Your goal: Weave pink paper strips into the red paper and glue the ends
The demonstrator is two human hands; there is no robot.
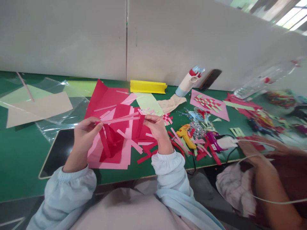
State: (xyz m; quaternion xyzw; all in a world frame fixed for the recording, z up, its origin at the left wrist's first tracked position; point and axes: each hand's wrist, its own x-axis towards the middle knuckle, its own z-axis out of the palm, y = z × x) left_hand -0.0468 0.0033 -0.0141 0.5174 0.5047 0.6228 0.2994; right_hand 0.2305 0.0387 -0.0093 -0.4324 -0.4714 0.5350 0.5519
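My left hand (86, 132) pinches one end of some paper strips (120, 119), pink with red among them, above the table. The other end is between the fingers of my right hand (154, 126), where a short red strip (141, 125) hangs down. Under both hands lie a red paper sheet (118, 155) and a pink paper sheet (127, 161), with loose red and pink strips on and around them. A woven red-and-green paper piece (167, 118) lies just beyond my right hand.
A tablet (57, 153) lies at the left. To the right are a yellow glue gun (187, 135), a purple one (213, 142), tassels (198, 119) and scraps. Behind stand a bottle (188, 82) and folded yellow paper (147, 87). At far right are a co-worker's hands (251, 150) and a white cable.
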